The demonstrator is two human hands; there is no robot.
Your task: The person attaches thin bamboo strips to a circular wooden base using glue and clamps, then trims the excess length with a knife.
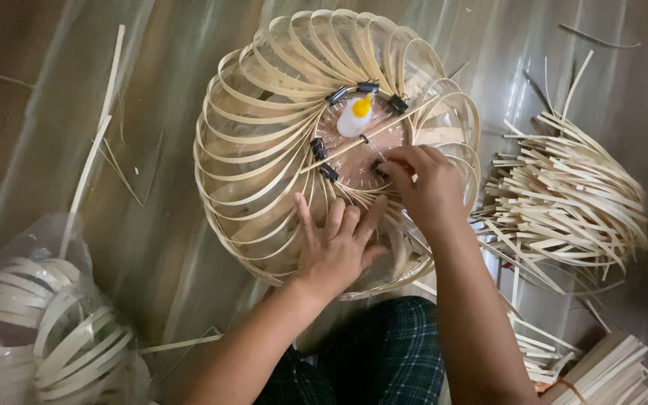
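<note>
While a clear plastic bag [16, 247] at lower left holds coiled bamboo strips [54, 330], the left hand [337, 244] lies spread on the domed bamboo frame [264, 142]. At its clipped round hub [365, 142], the right hand [421, 184] pinches a strip end beside a small glue bottle [355, 116].

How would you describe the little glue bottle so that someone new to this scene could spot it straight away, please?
Find the big round frame of bent bamboo strips in the middle of the floor. At its centre is a round brownish disc ringed by black binder clips. The small bottle lies on that disc, above the right hand: the only white thing there, with a yellow cap.
</note>
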